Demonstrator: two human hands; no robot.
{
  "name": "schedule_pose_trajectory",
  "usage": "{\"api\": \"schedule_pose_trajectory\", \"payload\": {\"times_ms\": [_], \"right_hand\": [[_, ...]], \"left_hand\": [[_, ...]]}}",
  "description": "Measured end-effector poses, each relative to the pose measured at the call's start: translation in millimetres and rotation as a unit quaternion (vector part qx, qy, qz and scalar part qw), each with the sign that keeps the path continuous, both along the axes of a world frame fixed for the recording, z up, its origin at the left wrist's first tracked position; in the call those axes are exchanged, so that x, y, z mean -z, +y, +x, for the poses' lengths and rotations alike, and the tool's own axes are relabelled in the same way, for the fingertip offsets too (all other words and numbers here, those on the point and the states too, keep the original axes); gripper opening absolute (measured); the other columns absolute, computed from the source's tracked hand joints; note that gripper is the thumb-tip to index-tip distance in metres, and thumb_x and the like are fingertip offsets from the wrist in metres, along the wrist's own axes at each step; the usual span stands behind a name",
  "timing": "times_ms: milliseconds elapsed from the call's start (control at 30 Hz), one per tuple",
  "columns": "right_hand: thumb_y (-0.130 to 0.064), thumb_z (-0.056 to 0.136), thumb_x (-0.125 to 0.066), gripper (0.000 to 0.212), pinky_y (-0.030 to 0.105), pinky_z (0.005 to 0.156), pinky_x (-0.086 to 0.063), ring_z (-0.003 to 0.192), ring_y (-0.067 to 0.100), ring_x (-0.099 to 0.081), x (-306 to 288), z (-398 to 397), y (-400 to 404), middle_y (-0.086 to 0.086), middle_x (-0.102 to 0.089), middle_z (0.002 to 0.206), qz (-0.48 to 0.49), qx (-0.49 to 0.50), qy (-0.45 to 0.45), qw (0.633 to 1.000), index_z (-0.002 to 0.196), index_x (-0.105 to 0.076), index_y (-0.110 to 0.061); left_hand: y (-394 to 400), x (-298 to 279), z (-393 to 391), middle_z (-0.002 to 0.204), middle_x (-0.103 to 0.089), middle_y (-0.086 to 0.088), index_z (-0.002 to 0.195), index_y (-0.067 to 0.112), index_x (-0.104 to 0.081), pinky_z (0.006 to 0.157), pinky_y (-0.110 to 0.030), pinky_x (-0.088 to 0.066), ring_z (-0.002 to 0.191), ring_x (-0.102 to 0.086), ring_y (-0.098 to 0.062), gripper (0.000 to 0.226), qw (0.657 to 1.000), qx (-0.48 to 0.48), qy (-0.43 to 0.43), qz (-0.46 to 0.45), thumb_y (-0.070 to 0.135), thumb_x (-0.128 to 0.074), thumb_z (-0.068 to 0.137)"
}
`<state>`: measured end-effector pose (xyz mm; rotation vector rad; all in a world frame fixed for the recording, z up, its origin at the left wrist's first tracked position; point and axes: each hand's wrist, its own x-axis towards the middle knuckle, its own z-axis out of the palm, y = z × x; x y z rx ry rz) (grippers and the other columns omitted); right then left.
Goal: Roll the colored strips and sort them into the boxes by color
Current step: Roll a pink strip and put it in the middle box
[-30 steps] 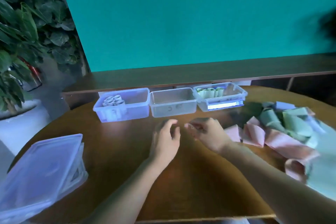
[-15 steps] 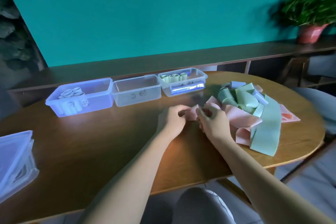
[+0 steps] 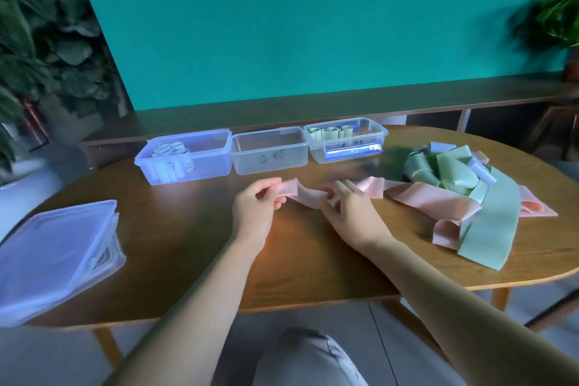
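The tabletop (image 3: 188,247) is brown wood, smooth and a bit shiny. The 3 boxes (image 3: 269,152) at the top middle are clear plastic. The lids (image 3: 53,257) at the lower left are cloudy plastic. The pink strip (image 3: 305,197) and green strips (image 3: 495,222) look soft and matt.

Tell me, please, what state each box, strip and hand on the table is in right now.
Left box: open, holds pale rolls.
Middle box: open, no rolls.
Right box: open, holds green rolls.
Pink strip: unrolled, held between both hands.
Left hand: pinches the strip's end.
Right hand: grips the strip.
Strip pile: loose, unsorted.
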<state>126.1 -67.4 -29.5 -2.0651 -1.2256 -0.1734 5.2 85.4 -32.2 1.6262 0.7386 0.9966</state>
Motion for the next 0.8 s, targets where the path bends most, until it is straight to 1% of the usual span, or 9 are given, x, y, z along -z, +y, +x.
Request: {"api": "schedule_pose_trajectory", "payload": {"times_ms": [33, 100, 167, 267, 400, 500, 600, 733, 800], "right_hand": [[-0.025, 0.102, -0.058, 0.029, 0.024, 0.087, -0.051, 0.098, 0.019, -0.064, -0.1, -6.3, 4.9, 0.004, -0.059, 0.119, -0.01, -0.012, -0.015, 1.0, 0.129, -0.061, -0.013], [-0.026, 0.104, -0.056, 0.032, 0.025, 0.094, -0.05, 0.106, 0.02, -0.065, -1.9, -20.2, 15.6, 0.002, -0.057, 0.128, -0.019, -0.037, -0.023, 0.999, 0.134, -0.059, -0.016], [-0.024, 0.103, -0.057, 0.035, 0.024, 0.1, -0.05, 0.112, 0.018, -0.064, -2.4, -33.7, 27.1, 0.0, -0.054, 0.135, -0.005, -0.073, -0.022, 0.997, 0.138, -0.057, -0.019], [-0.02, 0.099, -0.064, 0.037, 0.028, 0.103, -0.049, 0.113, 0.018, -0.06, -0.4, -48.3, 43.7, 0.003, -0.056, 0.127, 0.017, -0.149, -0.05, 0.987, 0.136, -0.061, -0.015], [-0.02, 0.095, -0.07, 0.038, 0.017, 0.096, -0.044, 0.099, 0.013, -0.058, -4.5, -69.1, 57.9, 0.002, -0.06, 0.111, 0.057, -0.217, -0.059, 0.973, 0.133, -0.065, -0.015], [-0.019, 0.096, -0.069, 0.024, 0.007, 0.087, -0.039, 0.092, 0.011, -0.059, -21.4, -84.4, 61.5, 0.002, -0.065, 0.104, 0.135, -0.21, -0.074, 0.966, 0.118, -0.072, -0.011], [-0.02, 0.098, -0.067, 0.015, 0.016, 0.082, -0.047, 0.086, 0.007, -0.059, -49.3, -99.3, 60.9, -0.002, -0.069, 0.1, 0.186, -0.208, -0.072, 0.958, 0.107, -0.076, -0.013], [-0.026, 0.097, -0.069, 0.015, 0.011, 0.076, -0.046, 0.083, 0.003, -0.061, -92.7, -119.8, 50.1, -0.012, -0.07, 0.096, 0.223, -0.199, -0.001, 0.954, 0.103, -0.078, -0.017], [-0.028, 0.097, -0.069, 0.015, 0.019, 0.074, -0.051, 0.082, 0.006, -0.066, -115.3, -128.7, 41.9, -0.011, -0.075, 0.094, 0.231, -0.216, 0.049, 0.947, 0.102, -0.078, -0.016]], "left_hand": [[2.6, 0.4, -10.3, 0.083, -0.072, 0.021, 0.098, 0.039, -0.072, 0.085, -0.029, -0.06, 0.081, -0.071, -0.005, 0.02, 1.0, -0.007, 0.012, 0.006, 0.02, -0.065, 0.097], [5.4, 0.3, -30.0, 0.086, -0.072, 0.024, 0.102, 0.038, -0.072, 0.088, -0.028, -0.059, 0.085, -0.07, -0.002, 0.018, 0.999, -0.011, 0.025, 0.017, 0.022, -0.068, 0.096], [5.4, -0.8, -48.5, 0.099, -0.072, 0.022, 0.11, 0.033, -0.073, 0.092, -0.027, -0.056, 0.096, -0.068, -0.001, 0.022, 0.999, -0.005, 0.036, 0.031, 0.024, -0.074, 0.09], [4.5, -2.9, -70.2, 0.108, -0.074, 0.013, 0.114, 0.027, -0.074, 0.096, -0.029, -0.055, 0.101, -0.069, -0.004, 0.033, 0.998, 0.013, 0.041, 0.052, 0.019, -0.08, 0.083], [7.3, -15.0, -97.9, 0.102, -0.076, 0.011, 0.109, 0.025, -0.076, 0.096, -0.03, -0.054, 0.097, -0.07, -0.005, 0.025, 0.996, 0.0, 0.024, 0.081, 0.019, -0.078, 0.085], [3.5, -37.9, -118.5, 0.08, -0.075, 0.002, 0.098, 0.019, -0.079, 0.08, -0.025, -0.056, 0.076, -0.067, -0.007, 0.011, 0.994, -0.003, 0.011, 0.112, 0.022, -0.075, 0.088], [-2.8, -66.4, -136.8, 0.068, -0.069, -0.006, 0.09, 0.018, -0.08, 0.07, -0.026, -0.052, 0.065, -0.06, -0.013, 0.011, 0.987, -0.007, 0.009, 0.158, 0.025, -0.071, 0.091], [-13.1, -107.0, -155.1, 0.058, -0.061, 0.009, 0.087, 0.022, -0.079, 0.063, -0.023, -0.048, 0.059, -0.055, -0.007, 0.014, 0.977, -0.016, 0.014, 0.211, 0.027, -0.069, 0.094], [-23.2, -129.7, -164.1, 0.06, -0.064, 0.016, 0.088, 0.023, -0.079, 0.061, -0.022, -0.045, 0.059, -0.056, -0.004, 0.011, 0.973, -0.02, -0.002, 0.229, 0.026, -0.07, 0.094]]}}
